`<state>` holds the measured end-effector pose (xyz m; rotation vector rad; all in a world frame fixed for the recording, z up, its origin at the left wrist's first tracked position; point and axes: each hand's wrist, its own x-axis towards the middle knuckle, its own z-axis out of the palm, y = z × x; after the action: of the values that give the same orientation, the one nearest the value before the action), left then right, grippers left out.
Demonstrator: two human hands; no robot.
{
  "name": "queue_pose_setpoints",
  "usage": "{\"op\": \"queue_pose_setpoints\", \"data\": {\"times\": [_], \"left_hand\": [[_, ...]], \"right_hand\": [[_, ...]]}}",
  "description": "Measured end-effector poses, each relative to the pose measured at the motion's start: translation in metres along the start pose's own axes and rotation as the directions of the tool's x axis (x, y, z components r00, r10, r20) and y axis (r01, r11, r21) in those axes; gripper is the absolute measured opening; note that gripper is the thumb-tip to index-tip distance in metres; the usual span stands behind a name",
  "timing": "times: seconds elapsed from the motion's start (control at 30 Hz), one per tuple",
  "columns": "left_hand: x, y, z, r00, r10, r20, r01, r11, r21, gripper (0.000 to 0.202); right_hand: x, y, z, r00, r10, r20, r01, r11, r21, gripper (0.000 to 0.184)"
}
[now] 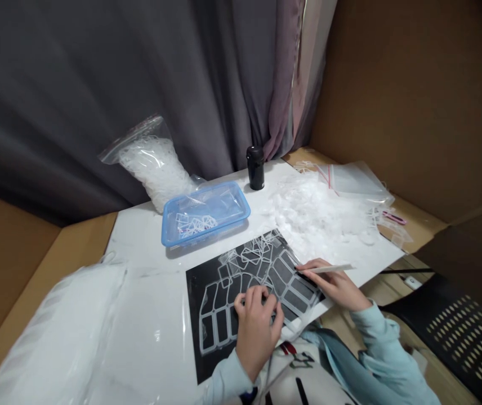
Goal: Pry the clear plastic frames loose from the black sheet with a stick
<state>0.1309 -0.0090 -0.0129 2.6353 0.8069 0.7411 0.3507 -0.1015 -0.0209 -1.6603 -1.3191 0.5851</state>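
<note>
A black mat [202, 365] lies on the white table in front of me. On it rest joined translucent white frames [214, 310] with rows of rectangular openings. My left hand [259, 323] is set down on these frames, its fingers bent and apart, fingertips touching the mat area. At the mat's right side, my right hand [337, 284] is closed around a slim white pen-like tool [329, 268]. The tool's dark tip is close to the right-hand frames; whether it touches them I cannot tell. Loose small white frames [255, 253] are heaped along the mat's far edge.
Behind the mat stands a blue tray [207, 236] with small white frames inside. A filled zip bag [154, 169] leans behind it. A black bottle [255, 169], a white heap of pieces [317, 216] and a clear bag [357, 180] are farther right. A wrapped white bundle [59, 332] lies left.
</note>
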Motion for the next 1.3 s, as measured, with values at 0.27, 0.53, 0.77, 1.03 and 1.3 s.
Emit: {"op": "queue_pose_setpoints", "data": {"times": [0.27,0.53,0.77,1.03,1.3], "left_hand": [[0.005,-0.005,-0.003,0.864,0.366,0.345,-0.412,0.909,0.069,0.058],[0.005,-0.007,-0.001,0.849,0.328,0.414,-0.379,0.924,0.047,0.065],[0.004,-0.006,-0.002,0.855,0.338,0.392,-0.39,0.919,0.059,0.059],[0.003,-0.009,0.0,0.858,0.337,0.387,-0.367,0.93,0.004,0.061],[-0.003,-0.001,-0.012,0.944,0.301,0.131,-0.293,0.953,-0.078,0.042]], "right_hand": [[0.003,-0.002,-0.001,0.991,-0.136,0.004,0.136,0.989,-0.051,0.028],[0.009,-0.011,0.005,0.96,-0.259,0.102,0.278,0.873,-0.4,0.028],[0.019,0.004,-0.022,0.931,-0.36,-0.052,0.279,0.799,-0.533,0.039],[0.047,-0.045,-0.027,0.552,-0.448,-0.703,0.106,0.874,-0.474,0.029],[0.058,-0.041,0.017,0.941,-0.336,-0.048,0.32,0.926,-0.198,0.024]]}}
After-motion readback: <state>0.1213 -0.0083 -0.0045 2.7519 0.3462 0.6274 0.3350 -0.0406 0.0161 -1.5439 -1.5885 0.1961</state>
